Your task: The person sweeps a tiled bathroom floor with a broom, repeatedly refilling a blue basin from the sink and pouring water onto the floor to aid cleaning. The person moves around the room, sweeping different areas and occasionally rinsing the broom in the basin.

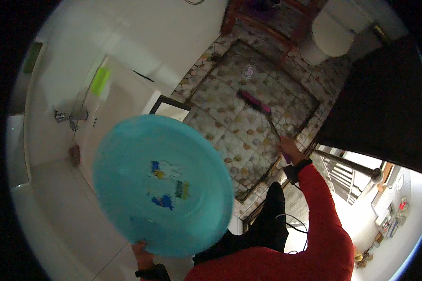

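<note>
Bathroom, identified by fixtures: one white toilet (332, 37), placed at upper right; one metal tap (72, 115), fitted at left; pebble-patterned floor tiles (215, 100), laid at centre; white wall (173, 33), seen upper left.

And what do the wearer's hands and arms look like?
The left hand and right hand are bare. The right sleeve is long and red; little of the left shows. Each wrist has a black band, the right one boxy. A thin cable loops beside that sleeve.
</note>
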The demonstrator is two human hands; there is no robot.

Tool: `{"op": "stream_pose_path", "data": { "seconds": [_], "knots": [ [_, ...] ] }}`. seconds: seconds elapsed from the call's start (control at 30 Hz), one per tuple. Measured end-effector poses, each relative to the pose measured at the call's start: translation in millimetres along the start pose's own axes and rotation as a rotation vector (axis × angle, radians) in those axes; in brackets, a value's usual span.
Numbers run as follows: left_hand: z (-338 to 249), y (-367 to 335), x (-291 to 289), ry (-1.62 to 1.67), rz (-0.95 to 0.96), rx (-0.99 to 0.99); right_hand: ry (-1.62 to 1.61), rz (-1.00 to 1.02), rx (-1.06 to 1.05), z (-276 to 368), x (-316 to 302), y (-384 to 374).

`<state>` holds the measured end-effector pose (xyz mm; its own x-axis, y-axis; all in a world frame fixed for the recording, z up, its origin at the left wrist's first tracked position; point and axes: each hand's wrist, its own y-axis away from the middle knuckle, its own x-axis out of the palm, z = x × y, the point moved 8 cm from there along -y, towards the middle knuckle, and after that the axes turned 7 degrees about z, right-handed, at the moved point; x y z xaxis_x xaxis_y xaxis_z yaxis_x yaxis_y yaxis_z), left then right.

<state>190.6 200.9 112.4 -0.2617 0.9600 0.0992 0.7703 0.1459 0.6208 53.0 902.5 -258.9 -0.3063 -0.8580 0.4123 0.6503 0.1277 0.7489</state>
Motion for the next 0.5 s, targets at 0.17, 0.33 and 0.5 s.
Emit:
{"op": "stream_pose_path", "data": {
  "seconds": [0.17, 0.33, 0.5],
  "knots": [
    [-82, 1, 11, -0.331, -0.202, 0.188, 0.273, 0.014, -0.099, -50, 37, 57],
    [-110, -12, 44, 0.26, 0.022, 0.222, -0.204, 0.152, 0.115, -148, 63, 184],
    [-120, -14, 53, 0.376, -0.181, 0.194, -0.053, 0.277, 0.325, -190, 72, 233]
  ]
}}
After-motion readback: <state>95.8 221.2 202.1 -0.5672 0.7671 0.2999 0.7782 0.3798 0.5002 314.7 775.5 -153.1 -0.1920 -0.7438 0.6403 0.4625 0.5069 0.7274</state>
